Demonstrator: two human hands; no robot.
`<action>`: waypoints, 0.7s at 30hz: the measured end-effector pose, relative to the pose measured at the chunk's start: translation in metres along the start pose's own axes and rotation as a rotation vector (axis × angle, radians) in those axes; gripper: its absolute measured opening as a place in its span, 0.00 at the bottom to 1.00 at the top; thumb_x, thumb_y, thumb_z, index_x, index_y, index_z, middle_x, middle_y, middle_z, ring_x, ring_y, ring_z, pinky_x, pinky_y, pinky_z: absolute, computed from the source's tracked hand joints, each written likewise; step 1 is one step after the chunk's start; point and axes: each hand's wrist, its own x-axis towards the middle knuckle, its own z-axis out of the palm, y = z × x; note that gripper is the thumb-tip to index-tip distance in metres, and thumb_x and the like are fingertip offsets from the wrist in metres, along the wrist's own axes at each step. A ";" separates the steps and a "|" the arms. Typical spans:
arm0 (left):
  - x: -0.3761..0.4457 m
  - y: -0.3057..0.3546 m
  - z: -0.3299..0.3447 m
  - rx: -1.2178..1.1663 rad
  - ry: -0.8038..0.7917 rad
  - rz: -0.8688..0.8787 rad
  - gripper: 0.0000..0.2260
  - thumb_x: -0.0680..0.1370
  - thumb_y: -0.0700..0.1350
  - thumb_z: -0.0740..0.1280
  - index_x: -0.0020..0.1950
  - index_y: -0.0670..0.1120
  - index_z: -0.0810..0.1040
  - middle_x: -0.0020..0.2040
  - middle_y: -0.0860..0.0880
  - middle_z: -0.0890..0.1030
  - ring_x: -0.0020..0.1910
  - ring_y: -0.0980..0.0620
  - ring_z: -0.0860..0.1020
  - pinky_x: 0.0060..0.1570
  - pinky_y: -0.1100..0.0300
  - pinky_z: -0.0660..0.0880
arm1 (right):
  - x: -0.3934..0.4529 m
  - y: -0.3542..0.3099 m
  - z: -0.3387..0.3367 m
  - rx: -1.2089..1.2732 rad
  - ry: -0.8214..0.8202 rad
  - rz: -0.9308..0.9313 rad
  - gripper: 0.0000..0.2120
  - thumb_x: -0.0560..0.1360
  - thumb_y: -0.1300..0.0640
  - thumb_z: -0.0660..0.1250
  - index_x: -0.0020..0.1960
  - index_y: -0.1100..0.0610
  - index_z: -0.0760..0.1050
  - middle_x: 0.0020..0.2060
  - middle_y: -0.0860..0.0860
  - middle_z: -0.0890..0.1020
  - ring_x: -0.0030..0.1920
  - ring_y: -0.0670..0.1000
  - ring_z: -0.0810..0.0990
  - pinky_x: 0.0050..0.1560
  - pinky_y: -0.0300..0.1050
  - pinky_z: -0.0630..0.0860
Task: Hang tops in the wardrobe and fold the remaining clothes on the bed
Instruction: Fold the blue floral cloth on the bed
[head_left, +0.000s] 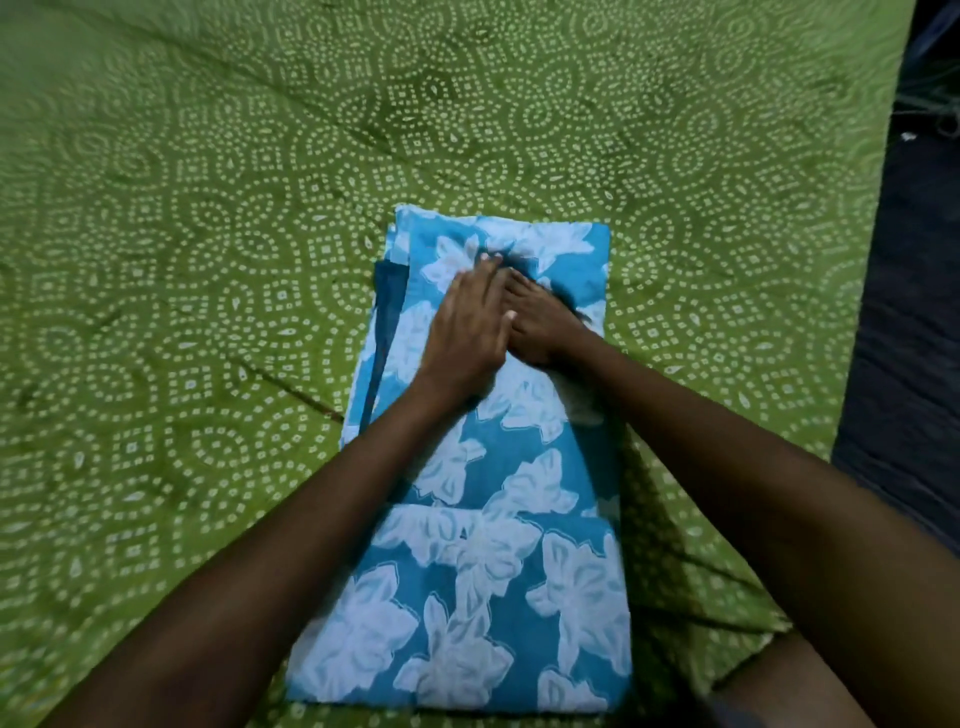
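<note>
Head view shows left hand (462, 332) and right hand (540, 327) pressed flat, fingers straight, smoothing the blue floral garment (483, 571) beneath them on the bed (182, 260); next likely another fold.

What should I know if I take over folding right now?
Left hand: flat, pressing the blue flowered cloth.
Right hand: flat beside it, partly under the left, pressing too.
The cloth lies on the green bedsheet, folded into a long strip.
Done: the lengthwise folds.
Left: probably fold it shorter. No other clothes or wardrobe in view.
</note>
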 end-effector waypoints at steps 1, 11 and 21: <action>-0.003 0.007 0.000 -0.058 -0.075 -0.034 0.23 0.80 0.47 0.56 0.70 0.34 0.66 0.71 0.36 0.66 0.71 0.41 0.65 0.70 0.55 0.52 | 0.007 0.006 -0.010 0.041 0.008 0.070 0.30 0.79 0.46 0.45 0.73 0.65 0.61 0.72 0.61 0.63 0.73 0.61 0.60 0.73 0.51 0.51; -0.028 -0.034 -0.011 -0.008 -0.338 0.083 0.27 0.80 0.55 0.45 0.77 0.44 0.55 0.77 0.47 0.57 0.76 0.49 0.55 0.73 0.53 0.47 | -0.094 -0.070 0.009 0.167 0.082 0.247 0.29 0.81 0.46 0.46 0.76 0.62 0.51 0.76 0.56 0.52 0.76 0.50 0.49 0.75 0.48 0.43; 0.042 -0.092 0.016 0.193 -0.393 0.040 0.24 0.82 0.57 0.48 0.77 0.53 0.52 0.78 0.51 0.51 0.77 0.50 0.48 0.73 0.49 0.43 | -0.019 0.037 0.002 -0.090 0.017 0.328 0.27 0.80 0.43 0.44 0.77 0.50 0.49 0.77 0.47 0.52 0.76 0.47 0.48 0.73 0.43 0.41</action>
